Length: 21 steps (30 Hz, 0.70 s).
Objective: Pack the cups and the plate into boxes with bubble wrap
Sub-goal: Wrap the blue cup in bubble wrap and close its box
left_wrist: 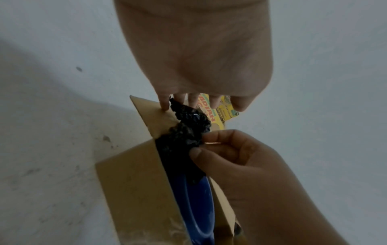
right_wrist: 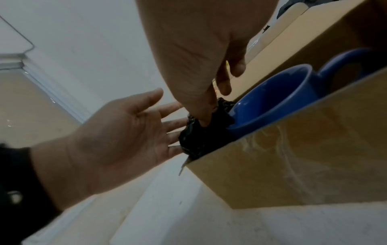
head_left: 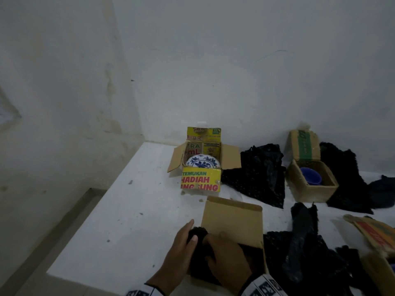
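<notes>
**Wad of black wrap going in beside the blue cup**

We are pinching a crumpled wad of black bubble wrap (right_wrist: 206,132) with our right hand (head_left: 226,256), fingers curled on it, at the left end of the near box (head_left: 233,223). Our left hand (head_left: 181,242) is resting flat-fingered against the wad. The blue cup (right_wrist: 278,97) is sitting in that box, mouth up, handle pointing away from the wad.

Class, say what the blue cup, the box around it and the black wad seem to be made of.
Blue cup: probably glazed ceramic, smooth and glossy. Box: plain brown cardboard, matt, with thin cut edges. Black wad: crinkled, slightly shiny plastic, probably bubble wrap.
</notes>
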Each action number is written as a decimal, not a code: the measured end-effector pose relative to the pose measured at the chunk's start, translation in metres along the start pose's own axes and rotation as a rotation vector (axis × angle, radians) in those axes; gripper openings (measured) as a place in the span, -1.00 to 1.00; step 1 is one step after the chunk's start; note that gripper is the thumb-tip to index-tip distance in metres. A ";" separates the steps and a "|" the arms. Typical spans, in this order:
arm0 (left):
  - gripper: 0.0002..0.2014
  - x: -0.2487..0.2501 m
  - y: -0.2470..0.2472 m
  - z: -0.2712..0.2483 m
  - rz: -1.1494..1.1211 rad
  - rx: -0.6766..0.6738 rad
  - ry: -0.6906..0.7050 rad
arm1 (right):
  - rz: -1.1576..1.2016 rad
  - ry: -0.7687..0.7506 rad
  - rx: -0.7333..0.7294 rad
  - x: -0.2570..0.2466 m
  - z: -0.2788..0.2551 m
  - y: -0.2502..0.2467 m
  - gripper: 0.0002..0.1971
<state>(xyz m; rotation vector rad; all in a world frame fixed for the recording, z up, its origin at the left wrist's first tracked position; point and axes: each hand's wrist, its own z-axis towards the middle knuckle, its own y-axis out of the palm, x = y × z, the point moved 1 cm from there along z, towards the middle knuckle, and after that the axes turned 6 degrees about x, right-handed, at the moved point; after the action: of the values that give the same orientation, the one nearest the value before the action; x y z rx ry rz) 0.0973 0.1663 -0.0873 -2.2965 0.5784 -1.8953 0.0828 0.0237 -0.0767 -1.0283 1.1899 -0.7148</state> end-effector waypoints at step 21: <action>-0.46 -0.039 0.019 0.006 -0.260 -0.051 -0.080 | -0.510 -0.336 -0.269 0.009 0.002 0.003 -0.48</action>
<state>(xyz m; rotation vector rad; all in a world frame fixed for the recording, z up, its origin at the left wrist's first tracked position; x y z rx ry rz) 0.0930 0.1616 -0.1311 -2.5764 0.3359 -1.9003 0.0865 0.0173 -0.0830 -1.6403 0.7448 -0.7441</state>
